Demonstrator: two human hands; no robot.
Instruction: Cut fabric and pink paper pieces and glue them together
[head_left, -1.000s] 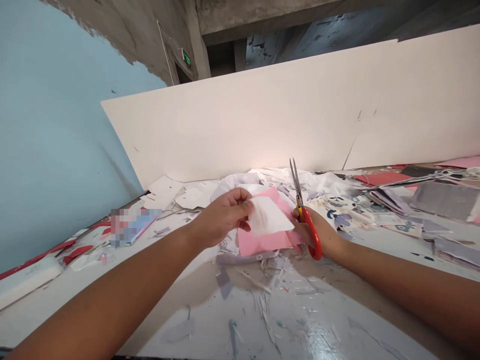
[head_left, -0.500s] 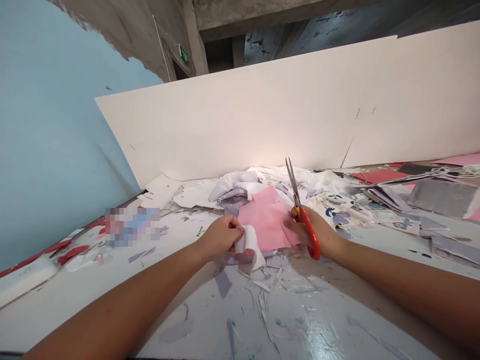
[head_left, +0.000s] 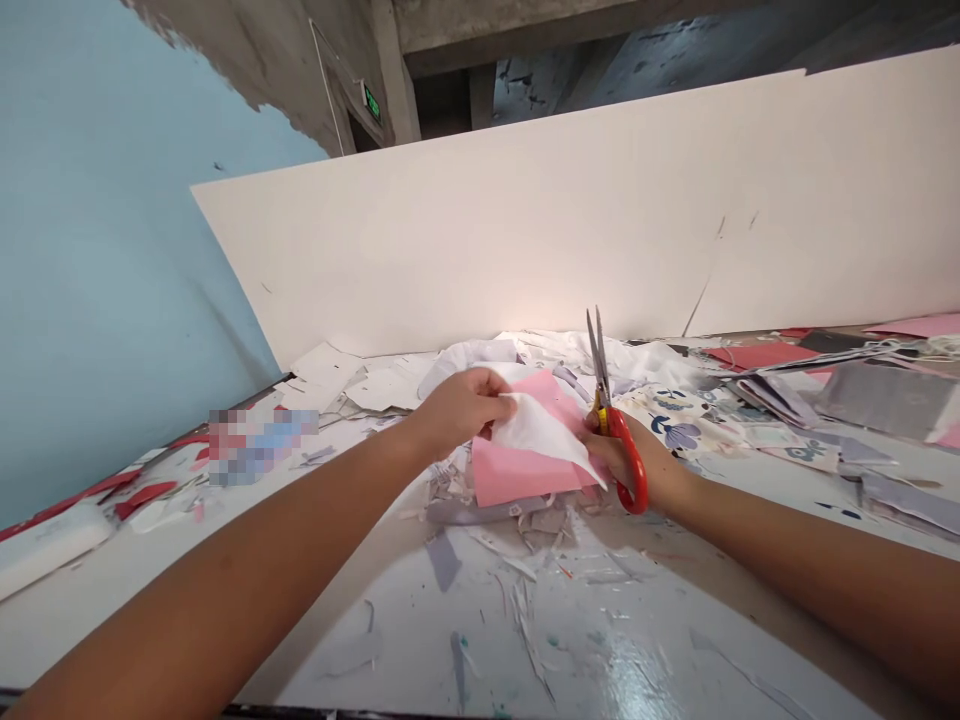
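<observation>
My left hand (head_left: 471, 405) pinches the upper left edge of a thin white piece (head_left: 541, 435), cloth or paper, I cannot tell. It slants down to the right over a flat pink piece (head_left: 506, 478). Red-handled scissors (head_left: 635, 465) hang on my right hand (head_left: 651, 452), blades pointing up and slightly apart. That hand's fingers reach the right side of the white and pink pieces; their exact grip is partly hidden. Beneath the pink piece lie crumpled lavender fabric scraps (head_left: 480, 512).
Thin offcuts (head_left: 529, 630) are strewn over the white tabletop (head_left: 405, 610). A patterned floral cloth (head_left: 675, 425) and grey folded pieces (head_left: 885, 395) lie at the right. Red scraps (head_left: 146, 497) are at the left. A tall white board (head_left: 525, 240) stands behind the heap.
My left hand has moved up and away from me, drawing the white piece from the pink piece's lower left across its middle. The scissors have shifted slightly right and stand more upright.
</observation>
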